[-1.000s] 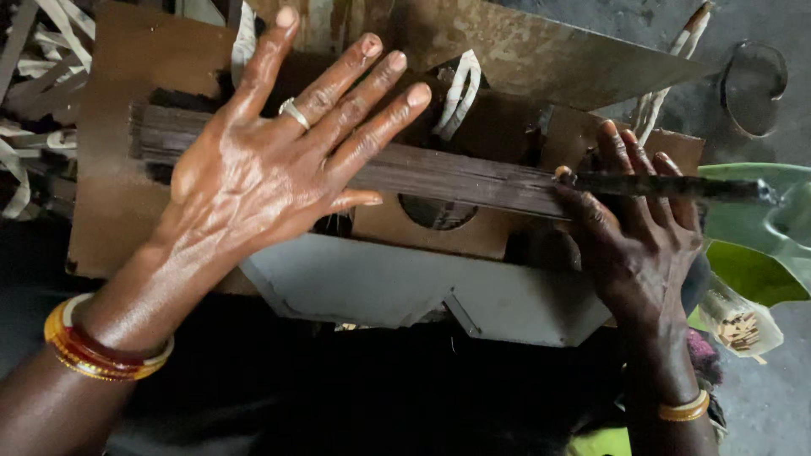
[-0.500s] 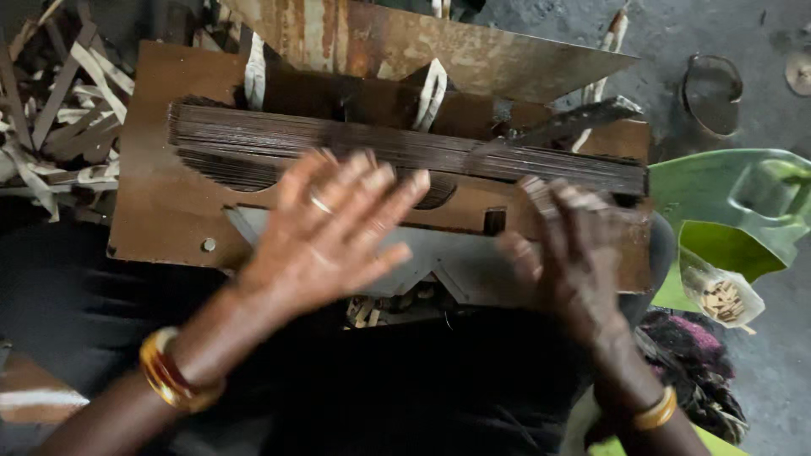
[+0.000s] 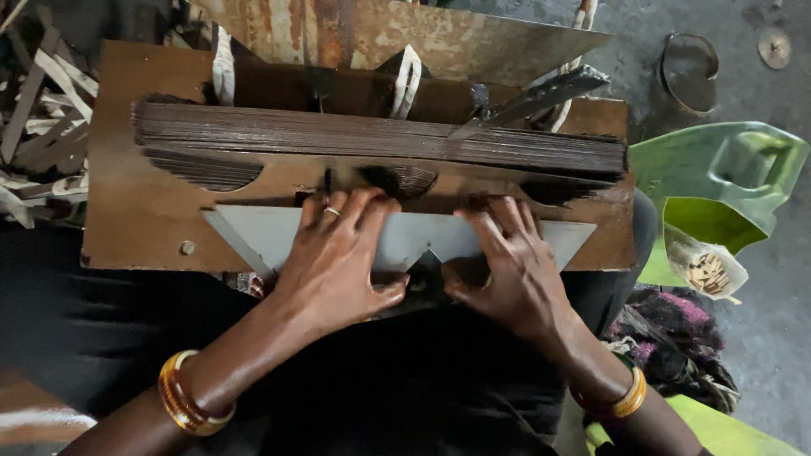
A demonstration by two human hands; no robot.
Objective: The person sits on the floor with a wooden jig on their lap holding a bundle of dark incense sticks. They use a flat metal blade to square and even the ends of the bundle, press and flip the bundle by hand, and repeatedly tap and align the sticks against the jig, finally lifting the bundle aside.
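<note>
A brown wooden board (image 3: 135,228) lies across my lap. A long flat row of thin dark sticks (image 3: 380,139) stretches across it from left to right. Below the sticks sits a pale grey metal plate (image 3: 262,232) with a notched lower edge. My left hand (image 3: 338,257), with a ring on one finger, rests palm down on the plate, fingers spread toward the sticks. Flat on the plate's right half is my right hand (image 3: 511,266), fingers pointing up. Neither hand grips anything. Both wrists wear gold bangles.
A rusty metal sheet (image 3: 380,29) stands behind the board. Loose wood strips (image 3: 38,101) lie at the left. A green plastic jug (image 3: 726,173) and a clear bag of small pale pieces (image 3: 705,270) sit at the right, with a dark round metal item (image 3: 688,72) on the floor.
Both hands have drawn back from the row of sticks toward me and now lie flat on the grey plate. The sticks stay spread on the board.
</note>
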